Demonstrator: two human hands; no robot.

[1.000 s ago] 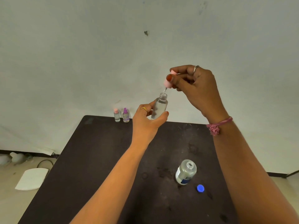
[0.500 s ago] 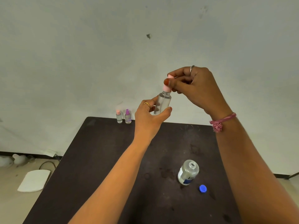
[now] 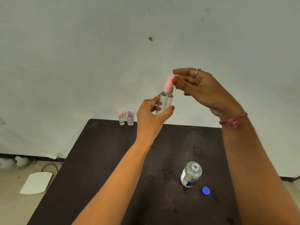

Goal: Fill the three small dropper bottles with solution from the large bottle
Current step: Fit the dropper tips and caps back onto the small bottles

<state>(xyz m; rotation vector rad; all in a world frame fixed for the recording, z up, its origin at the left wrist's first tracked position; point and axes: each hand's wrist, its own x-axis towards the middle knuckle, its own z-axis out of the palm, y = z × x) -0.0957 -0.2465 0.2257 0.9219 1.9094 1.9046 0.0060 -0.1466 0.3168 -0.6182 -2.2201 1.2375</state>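
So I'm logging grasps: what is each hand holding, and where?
Left hand grips the dropper bottle round its clear body; right hand holds nothing.

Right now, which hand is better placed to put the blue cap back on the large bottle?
The right hand: it looks free, fingers loose beside the pink top, and the large bottle and blue cap lie on its side. The left hand holds the small bottle.

Single head-worn view — wide-angle, facing forward and down, close over table (image 3: 100, 159) and wall (image 3: 81, 54)
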